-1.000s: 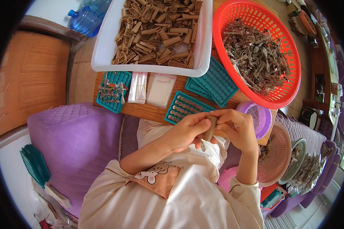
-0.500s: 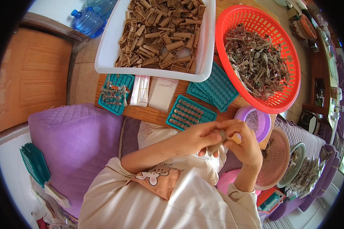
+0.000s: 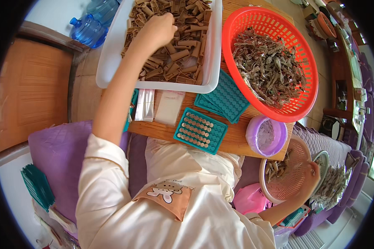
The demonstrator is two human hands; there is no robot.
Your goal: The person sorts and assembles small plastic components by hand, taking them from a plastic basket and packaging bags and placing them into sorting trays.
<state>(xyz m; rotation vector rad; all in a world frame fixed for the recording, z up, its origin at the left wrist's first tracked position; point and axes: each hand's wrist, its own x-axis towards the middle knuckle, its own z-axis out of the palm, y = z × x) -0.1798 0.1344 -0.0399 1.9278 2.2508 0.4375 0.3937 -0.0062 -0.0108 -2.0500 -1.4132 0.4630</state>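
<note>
My left hand (image 3: 158,32) reaches into the white tub (image 3: 214,62), over a heap of brown plastic shell pieces (image 3: 178,56). Its fingers curl down among them, and what they grip is hidden. Out to the right, my right hand (image 3: 309,178) is at the right side of the beige basket (image 3: 287,189), beside a pale green basket (image 3: 323,159). Its fingers are drawn together at the tips, and whatever is between them is too small to name. Some brown pieces (image 3: 276,168) lie in the beige basket.
On the wooden table (image 3: 232,143) are a teal tray (image 3: 216,139) with rows of small round discs, stacked teal trays (image 3: 226,93), clear plastic bags (image 3: 169,107) and a purple tub (image 3: 282,137). A red basket (image 3: 313,79) holds wrapped brown pieces. A pink bag (image 3: 251,199) lies below.
My hands were together over my lap, holding a small brown piece. They have parted: the left moved up into the white tub, the right out to the beige basket.
</note>
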